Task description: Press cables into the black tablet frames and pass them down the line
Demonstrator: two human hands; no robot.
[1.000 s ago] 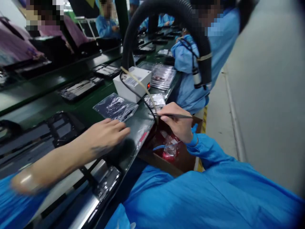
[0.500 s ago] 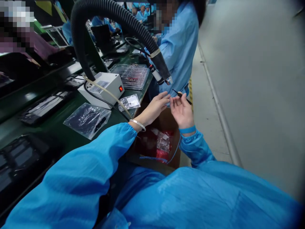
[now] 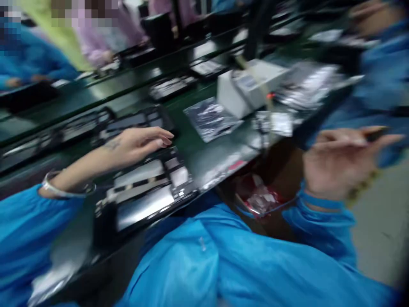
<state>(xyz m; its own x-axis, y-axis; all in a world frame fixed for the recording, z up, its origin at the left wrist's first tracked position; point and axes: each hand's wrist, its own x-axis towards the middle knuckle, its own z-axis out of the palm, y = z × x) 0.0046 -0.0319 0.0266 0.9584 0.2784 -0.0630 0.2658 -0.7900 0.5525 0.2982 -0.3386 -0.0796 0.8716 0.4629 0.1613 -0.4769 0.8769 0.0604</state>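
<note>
The picture is blurred by motion. My left hand point(image 3: 137, 145) hovers with fingers spread over an opened dark device point(image 3: 150, 187) lying on the green belt point(image 3: 191, 145); whether it touches the device I cannot tell. My right hand point(image 3: 338, 162) is raised at the right, off the bench edge, pinching a thin dark tool point(image 3: 377, 134) between thumb and fingers. A clear plastic bag point(image 3: 211, 117) with dark parts lies beyond the device.
A white power box point(image 3: 246, 87) with a red light stands behind the bag, with clear trays point(image 3: 306, 85) to its right. A brown carton point(image 3: 265, 196) with red and clear packets sits below the bench edge. Other people in smocks work along the line.
My left hand has left my right hand and moved left over the opened device. The view has swung left. My right hand still holds the thin tool.
</note>
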